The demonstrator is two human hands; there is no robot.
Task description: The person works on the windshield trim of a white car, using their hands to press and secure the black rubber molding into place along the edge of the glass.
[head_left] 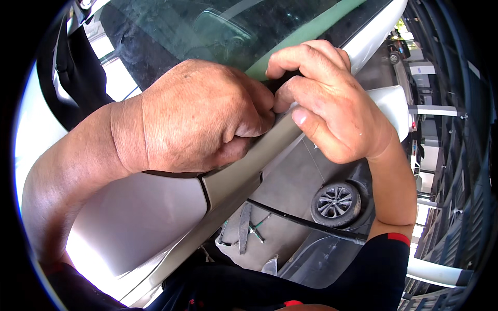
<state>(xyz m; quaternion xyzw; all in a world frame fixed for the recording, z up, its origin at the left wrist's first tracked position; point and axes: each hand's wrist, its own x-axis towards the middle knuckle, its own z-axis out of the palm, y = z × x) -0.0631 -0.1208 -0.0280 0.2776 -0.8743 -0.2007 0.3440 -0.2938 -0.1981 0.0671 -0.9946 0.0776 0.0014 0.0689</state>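
Both of my hands meet at the edge of a light-coloured car, beside its tinted window glass. My left hand is closed, knuckles up, against the beige strip along the body edge. Whatever its fingers grip is hidden beneath them. Close by on the right, my right hand has its fingers bent inward over a dark gap by the glass, with the thumb bent toward the strip. Its fingertips nearly touch my left hand. What they hold, if anything, cannot be made out.
A smooth pale body panel lies below my left forearm. Past the strip, a loose-looking or parked wheel shows near a dark car body. Green-ended cross-shaped tool on the grey floor. A white rounded part juts out beyond my right wrist.
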